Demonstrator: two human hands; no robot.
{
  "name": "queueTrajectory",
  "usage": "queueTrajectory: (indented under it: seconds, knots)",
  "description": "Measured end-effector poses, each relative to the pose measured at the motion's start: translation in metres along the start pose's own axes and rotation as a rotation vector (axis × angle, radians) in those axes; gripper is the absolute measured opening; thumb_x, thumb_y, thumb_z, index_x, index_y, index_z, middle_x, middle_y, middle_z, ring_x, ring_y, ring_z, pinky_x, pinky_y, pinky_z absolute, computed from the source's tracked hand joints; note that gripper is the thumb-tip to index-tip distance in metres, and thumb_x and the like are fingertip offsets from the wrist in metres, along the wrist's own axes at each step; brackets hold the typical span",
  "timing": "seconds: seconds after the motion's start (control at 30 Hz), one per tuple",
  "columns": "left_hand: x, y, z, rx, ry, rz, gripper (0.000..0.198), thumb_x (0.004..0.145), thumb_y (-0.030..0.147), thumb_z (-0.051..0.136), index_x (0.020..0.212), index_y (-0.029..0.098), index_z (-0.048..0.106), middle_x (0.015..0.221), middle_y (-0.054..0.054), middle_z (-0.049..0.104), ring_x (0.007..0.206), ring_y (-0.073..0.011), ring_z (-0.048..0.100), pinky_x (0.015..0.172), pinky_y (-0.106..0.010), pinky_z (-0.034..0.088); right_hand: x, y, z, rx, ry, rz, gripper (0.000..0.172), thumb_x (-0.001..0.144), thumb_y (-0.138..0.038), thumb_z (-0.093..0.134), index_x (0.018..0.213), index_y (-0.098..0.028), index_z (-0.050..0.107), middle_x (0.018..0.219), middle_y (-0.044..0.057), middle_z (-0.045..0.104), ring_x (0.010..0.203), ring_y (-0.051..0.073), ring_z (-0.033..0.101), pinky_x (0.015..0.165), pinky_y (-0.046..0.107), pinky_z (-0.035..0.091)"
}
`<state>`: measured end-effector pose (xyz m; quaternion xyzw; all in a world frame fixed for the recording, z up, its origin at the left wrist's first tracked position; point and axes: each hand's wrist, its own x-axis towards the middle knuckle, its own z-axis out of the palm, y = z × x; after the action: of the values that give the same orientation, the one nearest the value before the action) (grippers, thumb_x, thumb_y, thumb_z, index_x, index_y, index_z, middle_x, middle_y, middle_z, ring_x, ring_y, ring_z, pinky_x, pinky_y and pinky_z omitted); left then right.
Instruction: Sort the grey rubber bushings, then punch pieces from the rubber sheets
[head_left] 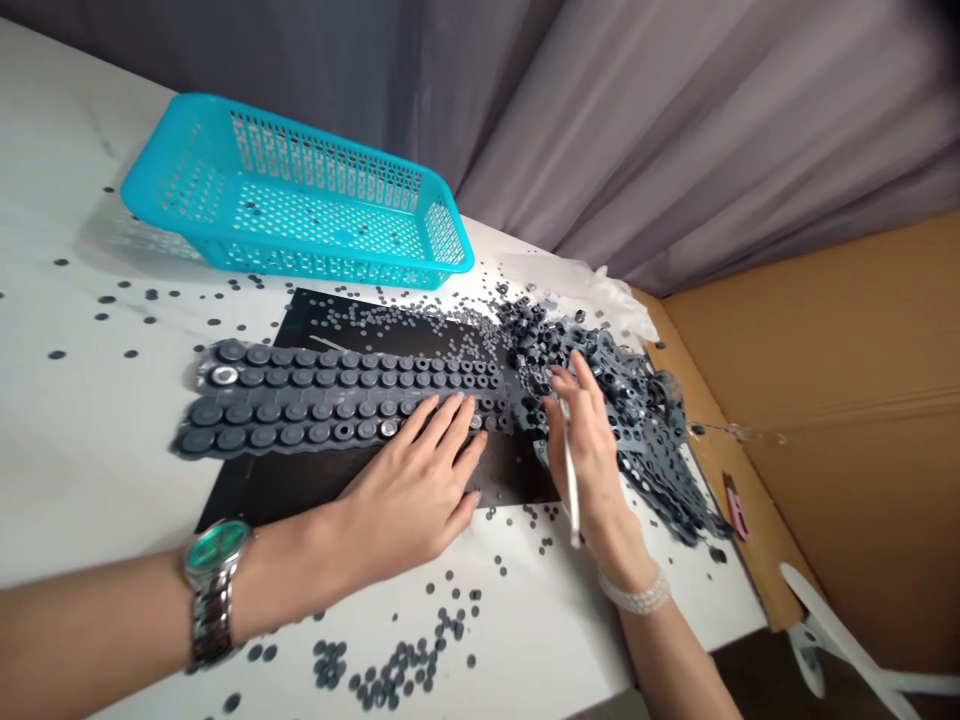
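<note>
My left hand (424, 470) lies with fingers spread and flat across the near right part of the grey strips of round rubber parts (322, 408). These strips run in several rows over a black mat (300, 480); a few of the rounds look pale or silvery. My right hand (589, 450) is closed around a thin white stick-like tool (571, 475), whose kind I cannot make out. It is just right of the strips' end, beside a heap of dark rubber rings and perforated scrap strips (622, 390).
A blue perforated basket (300, 265) with a few dark discs in it stands at the back. Small dark discs (397, 670) are scattered over the white table (67, 450). Clear plastic (607, 295) lies behind the heap. A pink cutter (736, 508) lies on the cardboard (825, 400) at right.
</note>
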<state>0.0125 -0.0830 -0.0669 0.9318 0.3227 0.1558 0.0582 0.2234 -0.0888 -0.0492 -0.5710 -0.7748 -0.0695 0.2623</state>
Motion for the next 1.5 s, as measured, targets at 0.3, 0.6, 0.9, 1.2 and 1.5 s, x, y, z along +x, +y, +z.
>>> queueTrajectory:
  seconds: [0.3,0.6,0.9,1.2,1.5]
  knots:
    - [-0.001,-0.002,0.001,-0.038,0.022,0.008,0.052,0.092,0.039,0.04,0.135,0.011,0.048,0.147,-0.021,0.035,0.139,-0.0329,0.025,0.115,-0.046,0.019,-0.015,-0.002,-0.01,0.099,-0.189,-0.08,0.019,0.094,-0.017,0.046,0.11,-0.017,0.054,0.134,0.018,0.053,0.137,0.028,0.034,0.1,0.048,0.048]
    - [-0.001,-0.001,0.001,-0.049,0.023,-0.008,0.052,0.092,0.04,0.039,0.132,0.009,0.051,0.147,-0.021,0.036,0.139,-0.0323,0.026,0.115,-0.045,0.02,-0.018,-0.013,-0.008,0.112,-0.221,-0.311,0.019,0.091,-0.014,0.051,0.109,-0.014,0.055,0.121,0.021,0.063,0.13,0.027,0.045,0.098,0.048,0.047]
    - [0.0,-0.002,0.002,-0.065,0.022,-0.022,0.052,0.093,0.039,0.036,0.133,0.009,0.051,0.148,-0.021,0.034,0.139,-0.0312,0.026,0.115,-0.045,0.02,-0.015,-0.02,-0.005,-0.079,-0.301,-0.341,0.023,0.093,-0.018,0.049,0.116,-0.013,0.053,0.125,0.018,0.061,0.13,0.028,0.044,0.1,0.048,0.045]
    - [0.0,-0.001,0.001,-0.07,0.003,-0.027,0.052,0.091,0.039,0.041,0.133,0.011,0.051,0.149,-0.021,0.032,0.14,-0.0314,0.023,0.115,-0.045,0.02,-0.016,-0.001,-0.004,-0.076,-0.012,-0.054,0.028,0.094,-0.013,0.043,0.122,-0.017,0.047,0.13,0.019,0.054,0.136,0.028,0.036,0.101,0.052,0.045]
    - [-0.006,0.0,0.001,0.081,0.102,0.053,0.055,0.092,0.039,0.038,0.132,0.003,0.05,0.14,-0.025,0.043,0.135,-0.0365,0.033,0.112,-0.047,0.026,-0.01,-0.004,-0.01,0.087,-0.086,0.051,0.02,0.094,-0.023,0.047,0.113,-0.02,0.055,0.13,0.014,0.056,0.136,0.028,0.036,0.102,0.051,0.044]
